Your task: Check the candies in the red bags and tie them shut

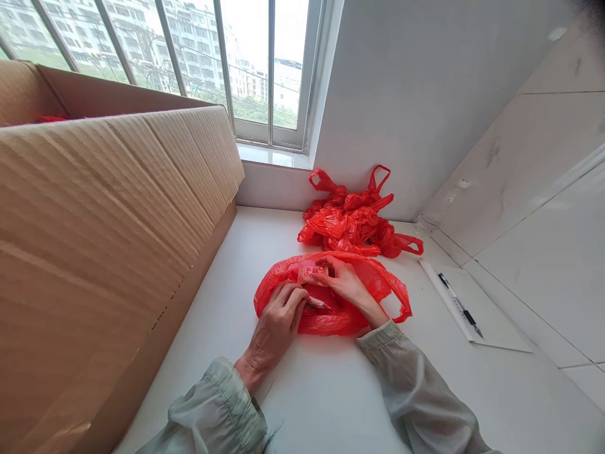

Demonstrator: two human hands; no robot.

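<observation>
A red plastic bag (373,284) lies open on the white counter (331,391), with small packets inside. My left hand (276,325) rests on the bag's near edge, fingers curled on the plastic and a small packet (317,304). My right hand (347,285) reaches into the bag's mouth and pinches a pink printed packet (311,273). Both sleeves are pale green.
A heap of crumpled red plastic bags (354,221) lies against the back wall. A large cardboard box (104,214) fills the left side. A sheet of paper (477,309) with a black pen (460,306) lies at the right. A window (265,69) is behind.
</observation>
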